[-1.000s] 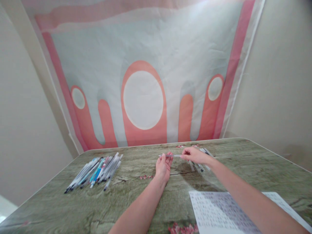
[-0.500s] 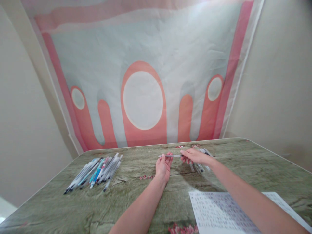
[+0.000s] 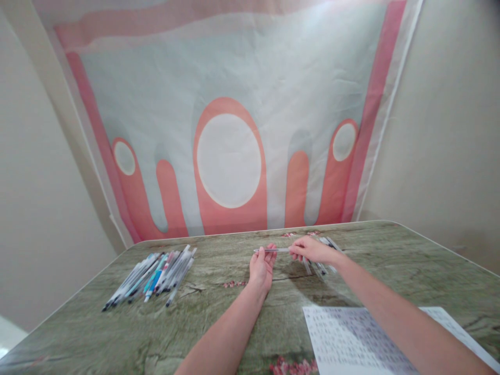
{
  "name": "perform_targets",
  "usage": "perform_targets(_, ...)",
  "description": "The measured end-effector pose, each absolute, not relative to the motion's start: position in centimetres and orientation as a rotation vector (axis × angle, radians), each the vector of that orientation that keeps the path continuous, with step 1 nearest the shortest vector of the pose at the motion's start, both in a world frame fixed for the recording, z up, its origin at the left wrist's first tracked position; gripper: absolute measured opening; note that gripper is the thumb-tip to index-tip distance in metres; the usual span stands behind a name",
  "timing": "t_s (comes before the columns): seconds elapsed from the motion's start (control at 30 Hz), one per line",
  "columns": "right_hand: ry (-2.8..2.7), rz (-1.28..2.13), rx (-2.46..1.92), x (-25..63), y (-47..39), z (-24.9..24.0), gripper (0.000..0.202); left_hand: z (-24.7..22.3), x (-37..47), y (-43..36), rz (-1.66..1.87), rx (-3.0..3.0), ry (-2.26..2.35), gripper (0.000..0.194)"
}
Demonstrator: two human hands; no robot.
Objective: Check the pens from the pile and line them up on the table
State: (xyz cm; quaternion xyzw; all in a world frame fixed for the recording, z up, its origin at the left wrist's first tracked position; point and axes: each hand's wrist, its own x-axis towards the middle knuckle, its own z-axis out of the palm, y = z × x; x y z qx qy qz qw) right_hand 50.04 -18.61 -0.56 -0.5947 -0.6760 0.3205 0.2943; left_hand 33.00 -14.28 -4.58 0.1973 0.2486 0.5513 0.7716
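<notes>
A slim, clear ballpoint pen point(image 3: 278, 250) lies level between my two hands above the middle of the table. My left hand point(image 3: 262, 268) is palm up, its thumb pressing the pen's left part against the fingers. With closed fingertips my right hand point(image 3: 310, 250) pinches the pen's right end, which is hidden in the grip. Under and behind the right hand is a small group of pens point(image 3: 321, 268), partly covered by it. Farther left a larger pile of pens point(image 3: 160, 276) is spread side by side, mostly clear with dark tips, a few blue, teal and pink.
A printed paper sheet point(image 3: 344, 338) lies at the front right, under my right forearm. The wood-patterned table point(image 3: 128, 344) has pink flower prints. Behind its far edge hangs a pink and grey backdrop point(image 3: 230, 219), with plain walls on both sides.
My right fingers have shifted slightly on the pen, and its dark end is now covered by them. My left hand and the pen piles have stayed put.
</notes>
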Motion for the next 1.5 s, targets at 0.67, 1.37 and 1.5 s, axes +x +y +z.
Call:
perform_targets(0.67, -1.756, 0.763, -1.625, 50.7, -18.4, -0.9, 0.030, -4.7, 33.1, -14.3, 1.216, 0.439, 0.531, 0.008)
perform_targets(1.37, -1.826, 0.751, -1.561, 50.6, -18.4, -0.8, 0.020, -4.3, 33.0, -14.5, 1.238, 0.469, 0.532, 0.012)
perform_targets(1.5, -1.860, 0.815, -1.560, 51.2, -18.9, -0.1, 0.021, -4.4, 32.9, -14.3, 1.258, 0.453, 0.565, 0.010)
